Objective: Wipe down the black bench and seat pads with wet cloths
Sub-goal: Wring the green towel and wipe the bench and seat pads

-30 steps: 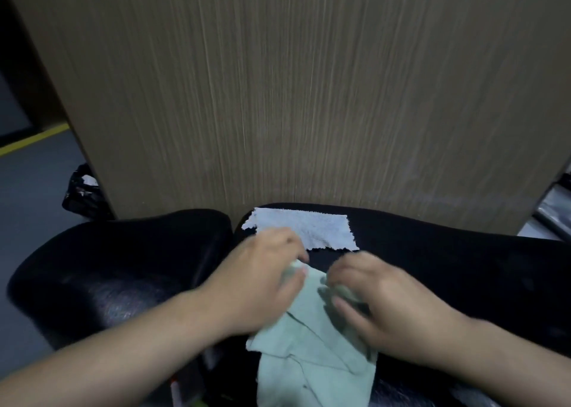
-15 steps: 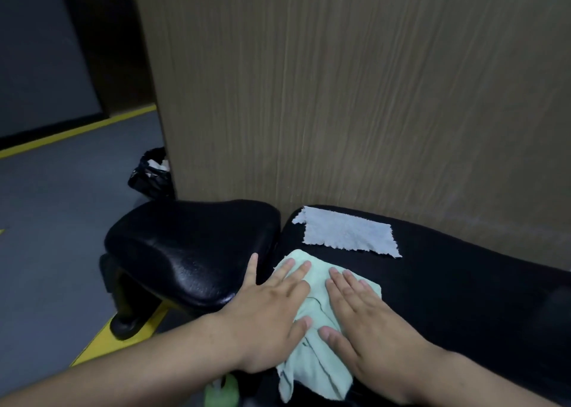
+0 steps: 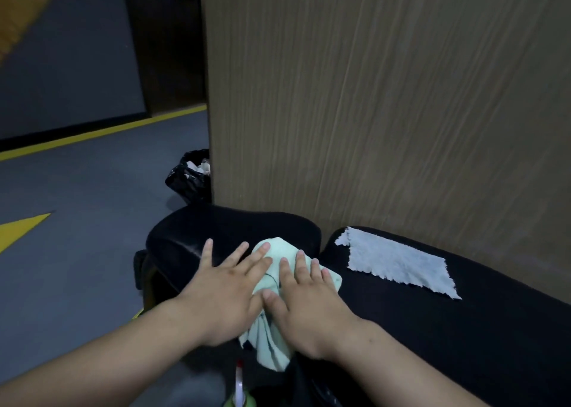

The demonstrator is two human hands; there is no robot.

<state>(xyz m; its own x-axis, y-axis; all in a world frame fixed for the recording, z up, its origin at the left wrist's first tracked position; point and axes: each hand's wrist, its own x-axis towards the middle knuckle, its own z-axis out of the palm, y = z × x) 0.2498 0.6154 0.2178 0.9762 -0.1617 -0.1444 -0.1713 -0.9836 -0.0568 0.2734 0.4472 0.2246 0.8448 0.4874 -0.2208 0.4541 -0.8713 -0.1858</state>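
A mint-green cloth (image 3: 269, 340) lies bunched across the gap between the small black seat pad (image 3: 216, 227) and the long black bench pad (image 3: 463, 329). My left hand (image 3: 225, 289) lies flat with fingers spread, half on the seat pad and half on the cloth's left edge. Beside it, my right hand (image 3: 306, 301) presses flat on the cloth, thumb touching the left hand. Neither hand grips the cloth. A light blue cloth (image 3: 395, 261) lies spread flat on the bench pad, to the right of my hands.
A tall wood-grain panel (image 3: 370, 97) stands directly behind both pads. A black rubbish bag (image 3: 191, 176) sits on the grey floor at the panel's left corner. Yellow lines mark the floor at left. A spray bottle top (image 3: 239, 388) shows below the cloth.
Both hands have slid the green cloth leftward off the bench pad and onto the seat pad, flattening from a bunched hold. The view has swung left.
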